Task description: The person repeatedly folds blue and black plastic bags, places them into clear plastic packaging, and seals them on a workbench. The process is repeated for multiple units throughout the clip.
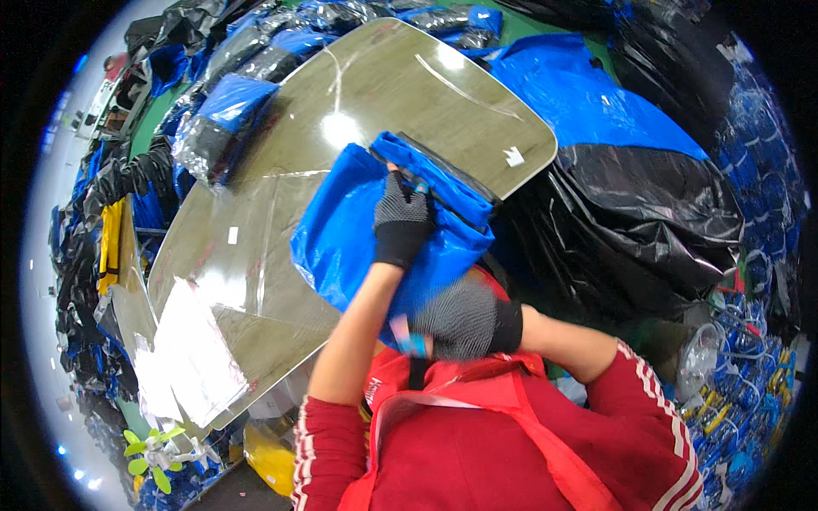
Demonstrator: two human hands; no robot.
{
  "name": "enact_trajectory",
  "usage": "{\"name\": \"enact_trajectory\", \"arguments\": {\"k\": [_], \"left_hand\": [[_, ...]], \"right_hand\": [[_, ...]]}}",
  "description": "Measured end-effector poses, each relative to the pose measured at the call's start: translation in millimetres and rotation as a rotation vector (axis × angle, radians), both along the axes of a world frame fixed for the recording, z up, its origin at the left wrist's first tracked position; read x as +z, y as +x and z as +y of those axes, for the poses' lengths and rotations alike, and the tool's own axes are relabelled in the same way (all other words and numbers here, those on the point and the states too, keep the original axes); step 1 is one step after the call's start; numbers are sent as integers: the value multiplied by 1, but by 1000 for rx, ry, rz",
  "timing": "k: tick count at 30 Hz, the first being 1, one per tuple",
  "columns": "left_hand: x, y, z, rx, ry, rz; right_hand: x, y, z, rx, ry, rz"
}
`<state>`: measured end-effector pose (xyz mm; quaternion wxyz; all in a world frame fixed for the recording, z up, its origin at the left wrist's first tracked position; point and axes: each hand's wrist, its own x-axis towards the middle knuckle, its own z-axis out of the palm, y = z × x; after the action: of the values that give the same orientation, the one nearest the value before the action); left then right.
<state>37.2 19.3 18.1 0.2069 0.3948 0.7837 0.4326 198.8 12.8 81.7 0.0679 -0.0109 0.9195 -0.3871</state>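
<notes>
A folded piece of shiny blue coated fabric (336, 230) with a black strip along its far right edge lies over the table's near side, close to my body. My left hand (405, 213), in a grey and black glove with bare fingertips, is closed on the upper fold of this fabric. My right hand (464, 322), gloved the same way, is at the near edge of the fabric against my red apron. It is blurred by motion. A light blue band shows at its fingers, and whether they grip the fabric is unclear.
The glossy table (290, 204) carries white papers (196, 349) at the near left and a plastic-wrapped blue and black pack (223, 123) at the far left. Large blue and black sheeting (630, 179) is heaped on the right. A small green-bladed fan (155, 456) stands lower left.
</notes>
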Motion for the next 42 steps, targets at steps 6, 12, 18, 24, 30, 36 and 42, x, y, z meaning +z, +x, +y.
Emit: {"name": "enact_trajectory", "arguments": {"k": [6, 12, 18, 24, 30, 36, 42], "left_hand": [[42, -72, -15, -475, 3, 1183], [-23, -122, 13, -682, -82, 410], [19, -149, 19, -891, -211, -289], [64, -91, -31, -525, 81, -174], [-3, 57, -117, 68, -66, -330], [13, -40, -154, -182, -289, 162], [-33, -146, -168, -223, 35, 520]], "right_hand": [[-53, -8, 80, -388, 574, 408], [-99, 12, 95, -224, 554, 723], [-61, 32, 130, -271, 508, 628], [-44, 80, 117, -1140, -616, 630], [-94, 117, 67, -1158, -946, 63], [-74, 135, 94, -1034, -1204, 14], [-47, 119, 78, -887, -926, -63]]}}
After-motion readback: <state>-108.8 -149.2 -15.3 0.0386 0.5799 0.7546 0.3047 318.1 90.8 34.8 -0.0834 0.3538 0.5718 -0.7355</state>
